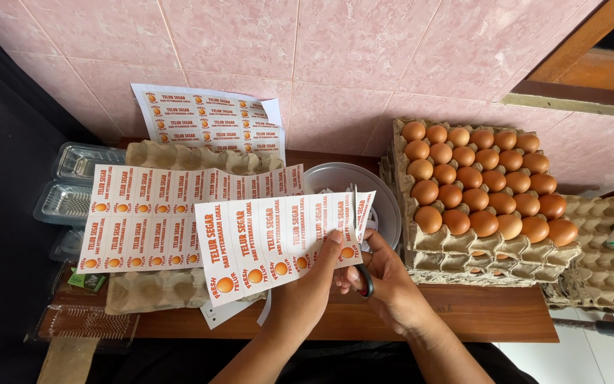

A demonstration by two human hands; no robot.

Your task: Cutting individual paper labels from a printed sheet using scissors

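Note:
My left hand (308, 290) pinches a paper strip of printed orange egg labels (264, 245) and holds it up over the table. My right hand (386, 279) grips a pair of scissors (362, 245) whose blades run along the strip's right end, just above my thumb. A bigger sheet of the same labels (151, 213) lies on an empty cardboard egg tray (152, 288) to the left. Another label sheet (207, 121) leans against the tiled wall.
A stack of cardboard trays (463, 252) topped with brown eggs (481, 181) stands at the right, with empty trays (605, 270) beyond it. A white round bowl (385, 199) sits behind my hands. Clear plastic egg boxes (72, 185) lie far left. Wooden table edge (492, 323) runs in front.

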